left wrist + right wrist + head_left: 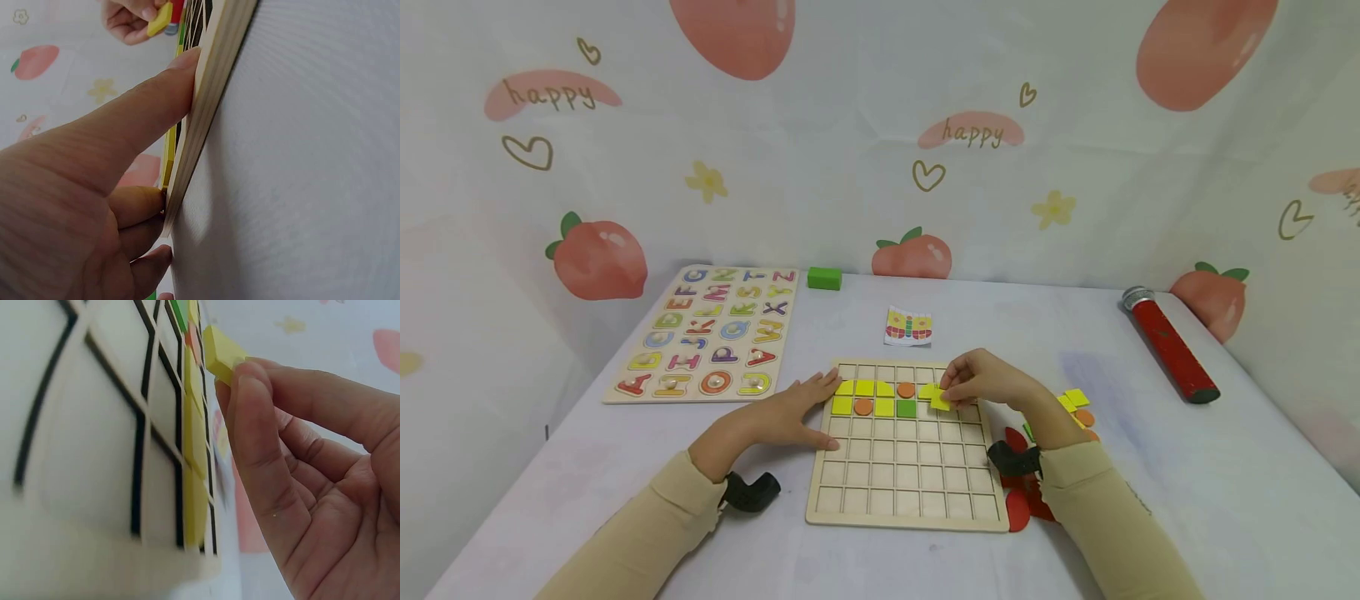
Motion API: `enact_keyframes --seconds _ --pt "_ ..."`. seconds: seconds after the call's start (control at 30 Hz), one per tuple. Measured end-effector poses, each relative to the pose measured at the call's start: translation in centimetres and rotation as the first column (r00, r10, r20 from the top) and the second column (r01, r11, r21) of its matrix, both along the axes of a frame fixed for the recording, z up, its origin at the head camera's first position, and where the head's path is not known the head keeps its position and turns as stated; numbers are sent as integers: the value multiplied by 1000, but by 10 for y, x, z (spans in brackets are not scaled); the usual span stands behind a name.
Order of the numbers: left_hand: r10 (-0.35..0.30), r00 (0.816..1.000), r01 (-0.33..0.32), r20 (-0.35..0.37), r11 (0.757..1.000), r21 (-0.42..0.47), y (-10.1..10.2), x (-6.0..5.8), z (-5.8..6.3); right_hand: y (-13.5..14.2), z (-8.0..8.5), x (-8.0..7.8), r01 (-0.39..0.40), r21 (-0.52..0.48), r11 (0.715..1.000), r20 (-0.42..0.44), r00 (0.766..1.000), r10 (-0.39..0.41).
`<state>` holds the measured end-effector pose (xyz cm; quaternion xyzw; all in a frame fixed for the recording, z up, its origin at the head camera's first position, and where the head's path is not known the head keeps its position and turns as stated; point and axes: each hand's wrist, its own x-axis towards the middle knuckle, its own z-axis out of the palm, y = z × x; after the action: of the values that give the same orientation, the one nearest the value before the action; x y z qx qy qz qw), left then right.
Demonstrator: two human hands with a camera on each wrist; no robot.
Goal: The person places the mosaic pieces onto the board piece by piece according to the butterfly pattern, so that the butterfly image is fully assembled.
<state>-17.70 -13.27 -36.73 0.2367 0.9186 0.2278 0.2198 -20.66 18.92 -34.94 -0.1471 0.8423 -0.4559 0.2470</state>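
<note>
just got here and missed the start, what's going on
A person's right hand pinches a yellow tile over the grid board, while the left hand rests at the board's left edge. Yellow and orange tiles and one green tile sit in the second and third rows from the far edge. A butterfly card lies beyond the board.

Backdrop (842,192): off-white sheet, hung behind the tabletop (865,567), turning forward along its right side. Print: reddish-pink peaches (601,260) with green leaves, two cut off by the upper frame edge; pale yellow flowers (1055,209); brown outlined hearts (928,176); "happy" in brown script over pink smears (972,130). Faint creases toward the top. Tabletop whitish, far edge close against the sheet; faint bluish patch (1097,367) on the right. Light soft, diffuse. Left wrist view dimmer, tabletop greyer.
</note>
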Motion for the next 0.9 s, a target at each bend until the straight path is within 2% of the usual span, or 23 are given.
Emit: enact_keyframes --seconds 0.17,0.4,0.6,0.9 --pt "-3 1000 3 2 1000 5 0 1 1 -11 -6 -3 -15 27 1000 -10 1000 15" --pt "-4 1000 4 0 1000 6 1 1 1 -17 -7 1 -36 104 994 -109 993 47" --pt "1 1000 -1 -2 1000 1 0 1 1 -20 -8 3 -73 91 993 -153 984 87" --pt "-6 1000 6 -8 1000 1 0 1 1 -21 -11 3 -54 104 993 -159 985 70"
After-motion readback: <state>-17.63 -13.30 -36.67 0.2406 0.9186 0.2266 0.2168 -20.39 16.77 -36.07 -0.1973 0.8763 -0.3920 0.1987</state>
